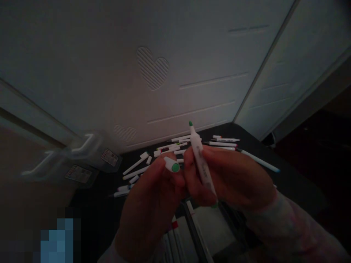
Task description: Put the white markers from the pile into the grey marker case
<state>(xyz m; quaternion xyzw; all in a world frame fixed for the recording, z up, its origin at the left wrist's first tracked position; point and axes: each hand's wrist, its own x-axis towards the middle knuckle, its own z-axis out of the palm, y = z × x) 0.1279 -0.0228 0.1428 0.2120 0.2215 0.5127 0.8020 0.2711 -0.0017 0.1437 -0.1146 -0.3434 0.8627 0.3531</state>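
Observation:
My right hand (233, 175) grips a white marker (201, 160) around its barrel, held upright with its green tip bare at the top. My left hand (153, 201) pinches the marker's white cap (172, 165), whose end is green, just left of the marker. Both hands hover close together above a dark surface (287, 175). Several more white markers (175, 148) lie scattered on that surface beyond my hands.
A white panel with embossed hearts (153, 67) rises behind the markers. Clear plastic containers with labels (90, 157) sit at the left. More markers (178, 237) lie in a tray-like holder under my hands. A blurred blue patch (59, 241) shows at the lower left.

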